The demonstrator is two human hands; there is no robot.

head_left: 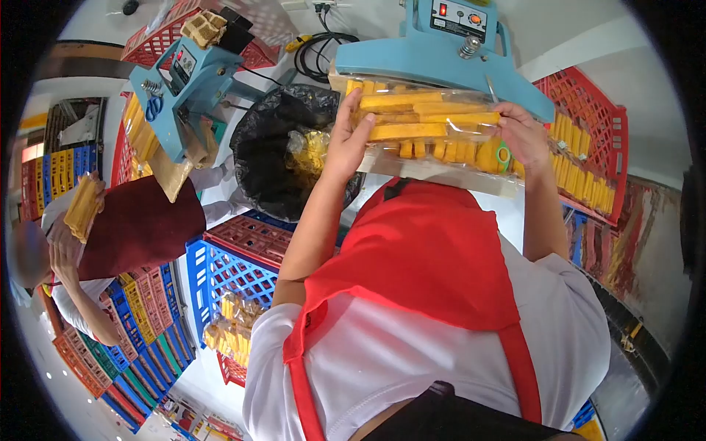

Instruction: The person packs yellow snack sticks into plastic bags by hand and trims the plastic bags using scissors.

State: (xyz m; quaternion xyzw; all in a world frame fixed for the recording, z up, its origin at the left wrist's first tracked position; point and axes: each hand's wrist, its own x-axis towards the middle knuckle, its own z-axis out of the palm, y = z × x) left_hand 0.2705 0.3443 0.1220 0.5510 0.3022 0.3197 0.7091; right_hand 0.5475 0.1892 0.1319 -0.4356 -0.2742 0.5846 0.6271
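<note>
Both hands hold a clear plastic bag of long yellow sticks (434, 114) level in front of the blue sealing machine (434, 62). My left hand (348, 138) is closed on the bag's left end, thumb on the near side. At the right end, my right hand (525, 137) pinches the plastic. Below the held bag lie more yellow sticks (456, 151), partly hidden by it. Scissors with a green handle (504, 156) lie near my right hand. The machine has a lit red switch and an orange-lit knob.
A bin lined with black plastic (254, 158) stands at my left. Red crates (603, 140) hold bagged sticks on the right; a blue crate (202, 283) stands lower left. Further left, a co-worker in a dark apron (143, 228) holds a bag beside another sealer (176, 92).
</note>
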